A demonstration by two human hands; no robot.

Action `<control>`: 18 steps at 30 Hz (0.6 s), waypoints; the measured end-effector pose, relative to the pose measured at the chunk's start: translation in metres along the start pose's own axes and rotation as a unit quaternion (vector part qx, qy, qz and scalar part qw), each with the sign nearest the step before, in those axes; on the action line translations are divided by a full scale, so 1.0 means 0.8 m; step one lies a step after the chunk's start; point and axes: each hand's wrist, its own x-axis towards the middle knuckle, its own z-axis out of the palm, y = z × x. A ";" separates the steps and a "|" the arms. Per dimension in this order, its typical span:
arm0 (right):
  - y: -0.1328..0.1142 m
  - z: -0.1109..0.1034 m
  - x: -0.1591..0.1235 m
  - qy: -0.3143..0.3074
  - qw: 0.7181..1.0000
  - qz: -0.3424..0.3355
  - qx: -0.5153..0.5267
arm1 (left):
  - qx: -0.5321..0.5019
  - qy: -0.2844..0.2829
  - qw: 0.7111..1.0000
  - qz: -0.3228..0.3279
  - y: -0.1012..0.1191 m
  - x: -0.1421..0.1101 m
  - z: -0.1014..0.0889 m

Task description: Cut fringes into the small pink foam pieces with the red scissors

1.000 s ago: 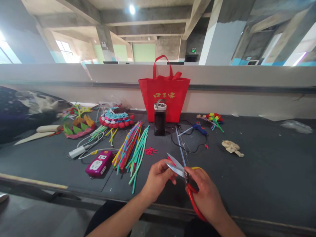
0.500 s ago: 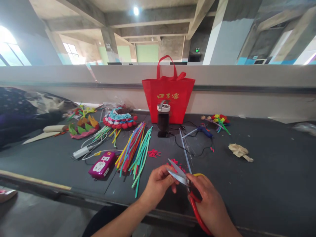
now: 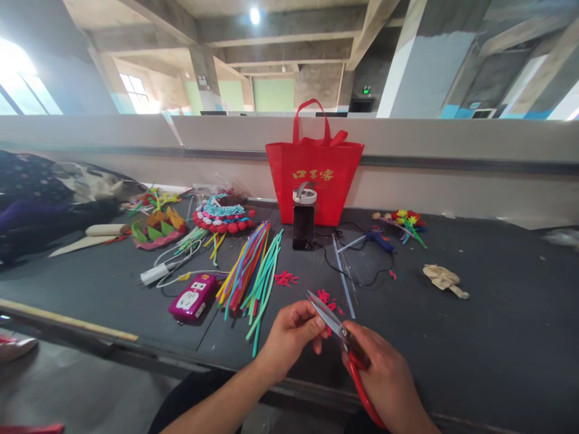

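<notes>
My right hand (image 3: 386, 374) grips red-handled scissors (image 3: 329, 314), their blades closed together and pointing up and left. Beside the blades, my left hand (image 3: 296, 331) is pinched shut. A tiny red bit shows by its fingertips, but what the fingers hold is too small to make out. Just beyond the blades lies a loose heap of short red cut pieces (image 3: 324, 298). A second small red pile (image 3: 286, 278) lies farther back and to the left. Left of my hands are bundled multicoloured strips (image 3: 242, 265) and loose turquoise strips (image 3: 266, 274).
A purple power socket block (image 3: 193, 298) and a white plug (image 3: 154, 274) lie left. A phone (image 3: 303, 228) stands before a red bag (image 3: 316, 160). Right are a blue glue gun (image 3: 380, 240), craft flowers (image 3: 408, 221) and a crumpled beige piece (image 3: 446, 279). A felt-like crown (image 3: 158, 230) sits far left.
The scissor blades were apart by my left fingertips and are now closed. A yellow bit behind my right hand no longer shows. The whole view has shifted slightly.
</notes>
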 end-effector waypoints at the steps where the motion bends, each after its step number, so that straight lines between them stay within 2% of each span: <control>1: -0.001 -0.001 0.002 0.005 1.000 0.007 0.010 | -0.007 0.002 1.000 0.001 0.000 0.000 0.000; 8: -0.004 -0.024 0.023 0.021 0.983 0.141 0.119 | 0.008 0.027 1.000 0.011 0.000 0.006 -0.006; 10: -0.004 -0.029 0.029 0.016 0.972 0.173 0.160 | 0.051 0.032 0.998 0.017 0.001 0.012 -0.012; 12: -0.004 -0.034 0.033 0.007 0.958 0.207 0.197 | 0.144 0.056 0.987 0.039 0.003 0.023 -0.024; 13: -0.005 -0.035 0.034 0.004 0.951 0.225 0.210 | 0.218 0.078 0.971 0.061 0.004 0.030 -0.032; 14: -0.006 -0.036 0.035 0.001 0.945 0.242 0.220 | 0.307 0.111 0.940 0.095 0.005 0.038 -0.042; 16: -0.008 -0.037 0.037 -0.001 0.934 0.270 0.235 | 0.451 0.141 0.869 0.144 0.008 0.053 -0.063; 17: -0.009 -0.037 0.037 -0.001 0.929 0.280 0.243 | 0.495 0.148 0.842 0.152 0.009 0.059 -0.074; 18: -0.010 -0.036 0.037 -0.002 0.924 0.287 0.253 | 0.506 0.151 0.835 0.155 0.010 0.064 -0.083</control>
